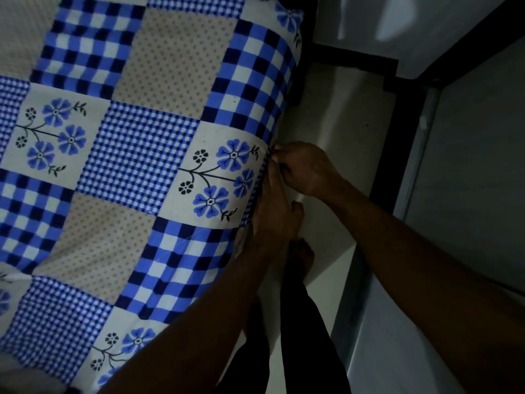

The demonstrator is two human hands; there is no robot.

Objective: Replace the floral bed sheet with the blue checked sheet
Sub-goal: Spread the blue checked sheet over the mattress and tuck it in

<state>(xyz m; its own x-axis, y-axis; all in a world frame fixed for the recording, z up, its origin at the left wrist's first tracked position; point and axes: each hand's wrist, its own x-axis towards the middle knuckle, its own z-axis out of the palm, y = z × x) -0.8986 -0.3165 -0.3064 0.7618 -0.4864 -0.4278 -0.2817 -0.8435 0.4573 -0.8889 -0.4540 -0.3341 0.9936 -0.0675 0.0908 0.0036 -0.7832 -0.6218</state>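
Pinching the edge of the blue checked sheet (159, 143), the right hand (305, 170) curls just beyond the left hand (274, 220), whose straight fingers press that edge.

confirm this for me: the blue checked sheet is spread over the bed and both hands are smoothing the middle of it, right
Not the middle. The head view shows both hands at the side edge: the right hand pinches the blue checked sheet there, and the left hand rests against the draped edge just below. The sheet is spread out, as you said.
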